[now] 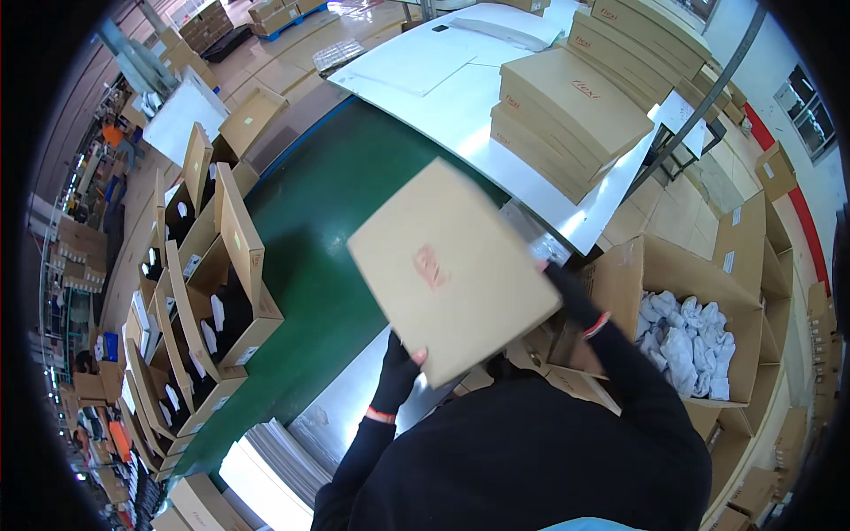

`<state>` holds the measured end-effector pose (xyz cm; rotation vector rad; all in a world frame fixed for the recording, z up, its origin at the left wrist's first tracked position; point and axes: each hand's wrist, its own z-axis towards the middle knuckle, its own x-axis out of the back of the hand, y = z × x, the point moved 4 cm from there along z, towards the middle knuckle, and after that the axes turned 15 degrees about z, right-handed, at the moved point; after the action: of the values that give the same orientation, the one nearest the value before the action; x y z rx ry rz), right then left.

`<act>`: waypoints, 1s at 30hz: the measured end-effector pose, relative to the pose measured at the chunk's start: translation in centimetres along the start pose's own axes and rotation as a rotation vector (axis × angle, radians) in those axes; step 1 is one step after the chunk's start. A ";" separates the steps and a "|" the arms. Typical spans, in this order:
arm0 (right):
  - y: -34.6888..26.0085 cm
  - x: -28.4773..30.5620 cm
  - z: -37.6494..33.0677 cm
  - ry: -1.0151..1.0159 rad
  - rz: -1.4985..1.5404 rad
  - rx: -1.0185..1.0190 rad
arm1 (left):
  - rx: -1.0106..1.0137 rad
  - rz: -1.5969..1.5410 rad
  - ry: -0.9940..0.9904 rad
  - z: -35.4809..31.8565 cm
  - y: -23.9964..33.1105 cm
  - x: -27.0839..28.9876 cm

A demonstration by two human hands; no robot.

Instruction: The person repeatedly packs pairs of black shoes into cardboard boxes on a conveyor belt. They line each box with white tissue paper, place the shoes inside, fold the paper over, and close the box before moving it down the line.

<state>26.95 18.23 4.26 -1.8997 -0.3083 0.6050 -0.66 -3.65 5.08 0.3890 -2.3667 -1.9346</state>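
Observation:
A closed, flat brown cardboard box [456,265] with a red printed mark on its lid is held tilted in front of me, slightly blurred. My left hand [400,370], in a black fingerless glove, grips its near left edge, thumb on the side. At the right edge my right hand [563,288] grips too, most of its fingers hidden by the box. Beneath the box runs a green conveyor belt [328,203]. Open boxes [232,305] stand in a row on the belt's left, holding black items with white pieces.
Closed boxes [575,106] are stacked on a white table [398,66] at the far right. Beside my right arm stands an open carton [611,292] of crumpled white cloth or paper [686,341]. White sheets [274,469] are piled at the lower left.

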 end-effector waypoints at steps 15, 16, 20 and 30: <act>-37.1 33.7 4.1 0.547 -0.088 1.023 | -0.257 0.023 -0.553 19.5 19.4 -16.0; -33.8 28.2 4.5 0.491 -0.286 1.046 | -0.357 0.193 -0.359 19.1 14.0 -13.6; -19.3 25.7 1.4 0.602 -0.227 0.703 | -0.216 0.407 0.195 14.7 -0.3 0.3; -5.1 -5.1 2.8 0.053 -0.415 0.448 | 0.036 1.678 0.806 9.3 16.2 25.7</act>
<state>21.44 20.05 9.47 -1.3659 -0.4743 0.3094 -29.89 2.19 16.03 -0.5740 -1.2058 -0.6529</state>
